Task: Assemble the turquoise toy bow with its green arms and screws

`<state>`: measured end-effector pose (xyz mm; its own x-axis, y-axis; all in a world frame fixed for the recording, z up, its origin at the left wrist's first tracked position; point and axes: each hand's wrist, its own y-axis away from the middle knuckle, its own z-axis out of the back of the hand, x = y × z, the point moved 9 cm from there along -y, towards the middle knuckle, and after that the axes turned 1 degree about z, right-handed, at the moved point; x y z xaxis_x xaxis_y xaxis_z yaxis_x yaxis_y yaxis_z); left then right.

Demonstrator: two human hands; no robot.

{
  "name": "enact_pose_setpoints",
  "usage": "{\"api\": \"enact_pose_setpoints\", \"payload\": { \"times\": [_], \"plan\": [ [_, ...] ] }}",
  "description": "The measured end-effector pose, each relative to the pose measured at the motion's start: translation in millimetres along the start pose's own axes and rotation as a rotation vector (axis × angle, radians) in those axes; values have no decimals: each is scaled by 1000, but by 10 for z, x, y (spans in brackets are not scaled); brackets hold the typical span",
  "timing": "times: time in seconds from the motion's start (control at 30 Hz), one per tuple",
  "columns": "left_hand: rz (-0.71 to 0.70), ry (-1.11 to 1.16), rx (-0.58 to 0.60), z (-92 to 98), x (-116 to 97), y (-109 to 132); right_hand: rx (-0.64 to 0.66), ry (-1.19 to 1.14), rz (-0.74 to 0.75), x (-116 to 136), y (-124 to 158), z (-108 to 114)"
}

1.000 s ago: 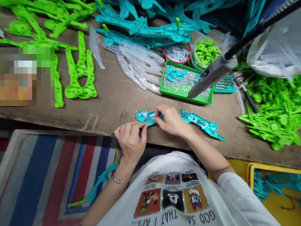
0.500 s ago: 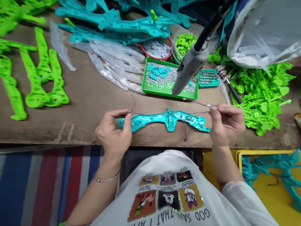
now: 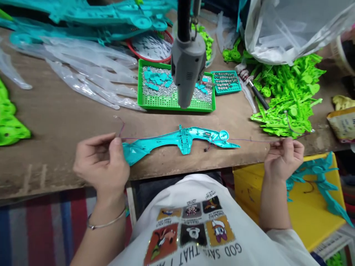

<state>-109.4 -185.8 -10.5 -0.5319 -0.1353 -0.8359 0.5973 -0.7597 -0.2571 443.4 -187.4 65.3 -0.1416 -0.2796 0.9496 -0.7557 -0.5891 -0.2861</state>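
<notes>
A turquoise plastic bow-shaped half shell (image 3: 166, 141) lies on the brown table near its front edge, inner side up. Thin purple-red wires (image 3: 249, 140) stretch along it, drawn out past both ends. My left hand (image 3: 104, 159) pinches the wires at the shell's left tip, and a loose end curls up beyond the fingertips. Out to the right, clear of the shell, my right hand (image 3: 284, 157) pinches the other length, its end trailing over the green parts. A short wire with a small black plug (image 3: 205, 150) hangs by the shell's right half.
An electric screwdriver (image 3: 186, 70) hangs over a green tray (image 3: 177, 108) of screws. Beside it are a teal tray (image 3: 226, 82), clear plastic blades (image 3: 83, 79) and a heap of green parts (image 3: 291, 96). A yellow bin (image 3: 249, 184) stands at the lower right.
My hands have moved farther apart, pulling the wires out straight along the shell. The right hand has gone well beyond the shell's right tip. The view has shifted to the right.
</notes>
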Motion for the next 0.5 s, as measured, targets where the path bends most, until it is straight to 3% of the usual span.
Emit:
{"api": "enact_pose_setpoints", "payload": {
  "times": [0.13, 0.3, 0.5],
  "plan": [
    [74, 171, 10, -93, 86, -28, -62, -12, -46, -133, -196, 177],
    [23, 151, -20, -90, 89, -68, -108, 59, -71, -428, -431, 330],
    [-4, 120, -87, -18, -14, -4, -164, 473, 67, -628, -634, 628]
  ]
}}
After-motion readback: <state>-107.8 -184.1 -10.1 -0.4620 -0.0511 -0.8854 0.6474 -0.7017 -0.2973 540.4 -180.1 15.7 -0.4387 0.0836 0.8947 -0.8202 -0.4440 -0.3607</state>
